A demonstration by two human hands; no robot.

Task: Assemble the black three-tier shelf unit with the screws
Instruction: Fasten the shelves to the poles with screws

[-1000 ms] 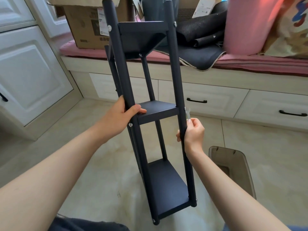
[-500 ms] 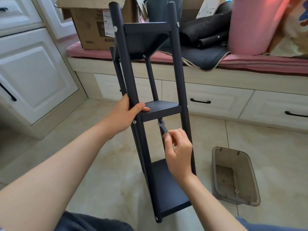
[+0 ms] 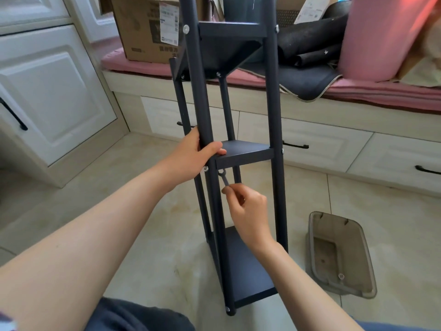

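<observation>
Our left hand (image 3: 191, 158) grips the shelf unit (image 3: 243, 154); our right hand (image 3: 248, 211) pinches the wrench (image 3: 223, 179), which may slip off the nut.

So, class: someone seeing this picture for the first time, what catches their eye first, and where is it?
The tall black shelf unit stands upright in the centre. The left hand grips its front left post at the middle tier, while the right hand pinches a small wrench just below that tier. A translucent tray lies on the floor at right.
</observation>
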